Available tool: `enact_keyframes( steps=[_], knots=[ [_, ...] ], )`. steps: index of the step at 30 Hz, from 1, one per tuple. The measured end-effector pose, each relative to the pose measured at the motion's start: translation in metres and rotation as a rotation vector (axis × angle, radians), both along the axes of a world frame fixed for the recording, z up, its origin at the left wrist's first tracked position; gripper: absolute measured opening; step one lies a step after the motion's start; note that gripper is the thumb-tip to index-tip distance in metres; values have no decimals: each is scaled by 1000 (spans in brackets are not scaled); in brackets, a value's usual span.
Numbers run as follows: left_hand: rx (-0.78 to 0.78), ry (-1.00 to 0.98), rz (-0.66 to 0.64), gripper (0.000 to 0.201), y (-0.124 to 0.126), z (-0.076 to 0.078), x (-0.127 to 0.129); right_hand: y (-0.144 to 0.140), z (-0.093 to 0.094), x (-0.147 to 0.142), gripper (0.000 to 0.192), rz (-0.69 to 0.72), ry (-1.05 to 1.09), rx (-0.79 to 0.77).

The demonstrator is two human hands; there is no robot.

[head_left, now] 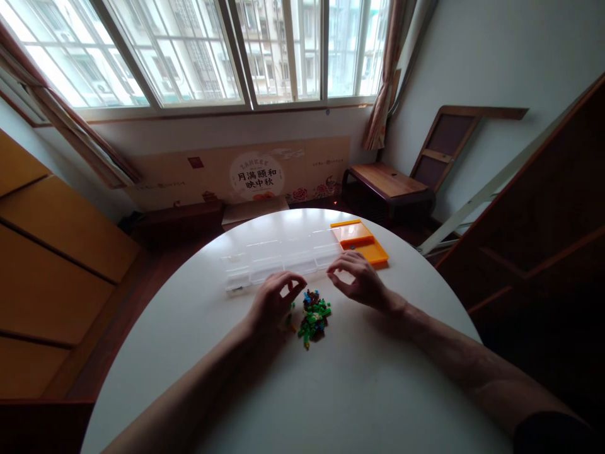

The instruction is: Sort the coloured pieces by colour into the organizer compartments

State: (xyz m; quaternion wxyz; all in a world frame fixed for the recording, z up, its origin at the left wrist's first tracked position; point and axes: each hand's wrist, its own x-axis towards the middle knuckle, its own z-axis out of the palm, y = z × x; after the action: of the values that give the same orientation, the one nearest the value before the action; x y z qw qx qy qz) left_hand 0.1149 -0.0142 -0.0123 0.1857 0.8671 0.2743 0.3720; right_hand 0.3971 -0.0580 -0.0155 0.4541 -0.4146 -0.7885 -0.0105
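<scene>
A small heap of toy building bricks (314, 318), mostly green with some brown, blue and yellow, lies on the white round table (312, 403). My left hand (276, 295) is just left of the heap, thumb and forefinger brought together in a pinch. On the heap's upper right my right hand (359, 280) is curled in a similar pinch above the table. Whatever either hand holds, if anything, is too small to make out. A few loose pieces lie beside my left fingers.
Beyond my hands stands a clear plastic compartment box (267, 271) with its see-through lid. An orange tray (375, 252) sits to its right, holding a tiny dark piece. A wooden chair (394, 180) stands past the table, under a window.
</scene>
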Motion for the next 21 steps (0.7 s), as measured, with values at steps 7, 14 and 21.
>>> enact_keyframes(
  steps=[7, 14, 21],
  knots=[
    [-67, -34, -33, 13, 0, -8, -3, 6, -17, -20, 5, 179, -120, 20],
    [-58, -52, -45, 18, -4, -10, 1, 4, -26, -18, 6, 202, -160, -4],
    [-81, -32, -95, 16, -5, -12, -2, 0, -21, -23, 8, 240, -155, 46]
  ],
)
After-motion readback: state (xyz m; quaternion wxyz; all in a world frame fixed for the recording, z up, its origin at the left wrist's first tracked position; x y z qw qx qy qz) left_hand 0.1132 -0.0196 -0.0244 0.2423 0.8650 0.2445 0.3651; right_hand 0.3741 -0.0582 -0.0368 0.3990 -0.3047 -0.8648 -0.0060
